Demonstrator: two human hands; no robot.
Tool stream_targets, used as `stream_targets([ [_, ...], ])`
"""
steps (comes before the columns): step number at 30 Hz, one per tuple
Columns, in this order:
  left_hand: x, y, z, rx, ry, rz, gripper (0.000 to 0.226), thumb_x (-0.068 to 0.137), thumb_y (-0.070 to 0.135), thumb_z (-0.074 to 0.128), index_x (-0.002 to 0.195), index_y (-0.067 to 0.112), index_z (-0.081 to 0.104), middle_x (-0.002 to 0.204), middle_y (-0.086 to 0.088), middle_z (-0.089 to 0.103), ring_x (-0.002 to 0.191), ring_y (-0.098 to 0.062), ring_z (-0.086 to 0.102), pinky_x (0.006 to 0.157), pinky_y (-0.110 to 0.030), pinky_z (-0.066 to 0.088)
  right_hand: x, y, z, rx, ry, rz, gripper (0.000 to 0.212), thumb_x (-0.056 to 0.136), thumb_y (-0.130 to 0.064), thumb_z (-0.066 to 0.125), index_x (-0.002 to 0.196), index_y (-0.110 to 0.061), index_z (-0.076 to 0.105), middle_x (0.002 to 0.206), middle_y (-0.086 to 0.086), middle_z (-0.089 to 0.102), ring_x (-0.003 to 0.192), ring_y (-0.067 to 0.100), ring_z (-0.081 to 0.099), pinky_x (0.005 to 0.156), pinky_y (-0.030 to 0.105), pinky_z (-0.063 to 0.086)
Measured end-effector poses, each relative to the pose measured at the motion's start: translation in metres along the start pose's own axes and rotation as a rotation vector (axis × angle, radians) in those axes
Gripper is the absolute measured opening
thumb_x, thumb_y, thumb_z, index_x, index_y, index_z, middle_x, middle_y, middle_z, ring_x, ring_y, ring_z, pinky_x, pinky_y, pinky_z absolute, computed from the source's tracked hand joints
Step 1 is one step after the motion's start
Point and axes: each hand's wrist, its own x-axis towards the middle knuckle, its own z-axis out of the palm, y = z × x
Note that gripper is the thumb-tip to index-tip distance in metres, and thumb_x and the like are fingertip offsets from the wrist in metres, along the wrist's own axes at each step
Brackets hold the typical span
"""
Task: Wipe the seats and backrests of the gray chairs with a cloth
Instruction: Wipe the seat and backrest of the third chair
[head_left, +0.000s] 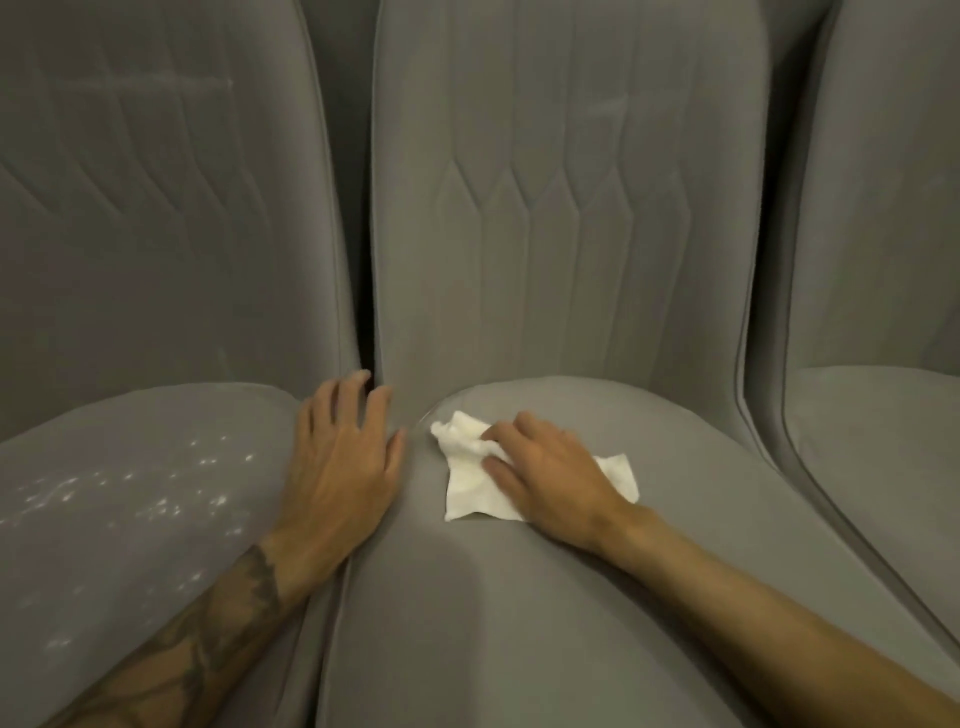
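Here, at the center of the frame, a person's right hand (545, 473) presses a white cloth (467, 488) onto the seat of the middle gray chair (519, 597), just below its stitched backrest (561, 208). The bent fingers and thumb gather the cloth's bunched upper corner. Left of it, the left hand (340, 457) lies flat and empty, fingers spread, over the seam where the seat meets the left chair (130, 338). Pale specks (156, 499) dot that seat. A third chair (872, 415) stands at the right edge.
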Motion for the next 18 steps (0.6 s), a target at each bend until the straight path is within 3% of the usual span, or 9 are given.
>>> stream_targets([
  [3,0.027,0.002,0.005,0.082,0.071,0.008,0.051,0.099,0.030,0.060,0.142,0.006,0.050,0.152,-0.019,0.042,0.135,-0.045,0.040,0.113,-0.058,0.033,0.027,0.037,-0.010,-0.070,0.084,0.059,0.028,0.104,-0.043,0.037,0.120,-0.025,0.050,0.110,0.000,0.048,0.098,0.027,0.051,0.083,0.040,0.037],
  [9,0.100,0.016,0.005,0.148,0.238,0.071,0.066,0.100,0.040,0.047,0.157,0.009,0.036,0.164,-0.014,0.031,0.153,-0.040,0.026,0.126,-0.056,0.017,0.072,0.125,-0.055,-0.320,0.480,0.268,0.019,0.099,-0.035,0.054,0.114,-0.023,0.055,0.100,0.004,0.047,0.087,0.031,0.049,0.072,0.040,0.032],
  [15,0.179,0.011,-0.006,0.182,0.417,0.085,0.061,0.103,0.039,0.045,0.158,0.015,0.033,0.163,-0.015,0.028,0.151,-0.043,0.026,0.126,-0.055,0.016,0.118,0.178,-0.130,-0.568,0.740,0.053,0.021,0.097,-0.032,0.058,0.116,-0.024,0.054,0.103,0.005,0.044,0.088,0.029,0.043,0.074,0.039,0.027],
  [18,0.211,0.003,-0.015,0.183,0.492,0.115,0.058,0.104,0.042,0.043,0.156,0.017,0.035,0.160,-0.017,0.031,0.148,-0.042,0.029,0.125,-0.054,0.015,0.149,0.188,-0.183,-0.610,0.882,0.058,0.020,0.099,-0.032,0.055,0.116,-0.023,0.053,0.105,0.008,0.045,0.092,0.030,0.043,0.076,0.040,0.027],
])
